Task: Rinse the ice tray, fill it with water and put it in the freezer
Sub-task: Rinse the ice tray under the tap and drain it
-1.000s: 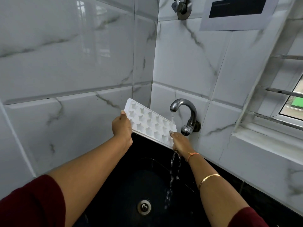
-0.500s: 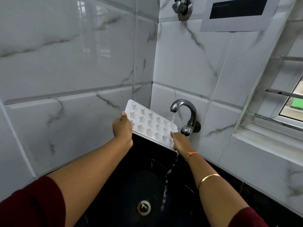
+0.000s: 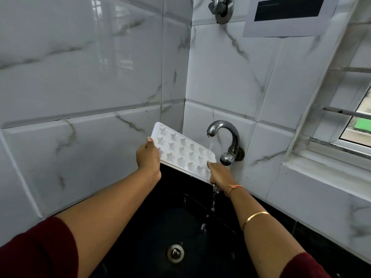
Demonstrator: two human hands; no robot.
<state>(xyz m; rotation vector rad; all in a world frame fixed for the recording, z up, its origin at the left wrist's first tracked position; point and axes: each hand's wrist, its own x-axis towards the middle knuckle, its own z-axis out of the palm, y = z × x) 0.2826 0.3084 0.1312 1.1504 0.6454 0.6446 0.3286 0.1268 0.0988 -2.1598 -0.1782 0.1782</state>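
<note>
a: where's the ice tray (image 3: 183, 152)?
b: tilted under the tap (image 3: 222, 135), left hand (image 3: 148, 156) & right hand (image 3: 217, 174) each w/ a grip on an end.
a: progress?
b: rinsing, water runs off into the sink (image 3: 152, 227). filling & freezer left.

Black sink (image 3: 152, 227) set into a black counter (image 3: 313, 237), tucked in a corner of white marble-look wall tiles. Basin is dark and glossy, wet. Round metal drain (image 3: 175, 253) sits at the bottom, toward the near side. A thin broken stream of water (image 3: 213, 201) falls into the basin right of centre, landing up-slope from the drain. Counter shows as a narrow dark strip running along the foot of the right wall, below the white window ledge. Nothing stands on that strip.
</note>
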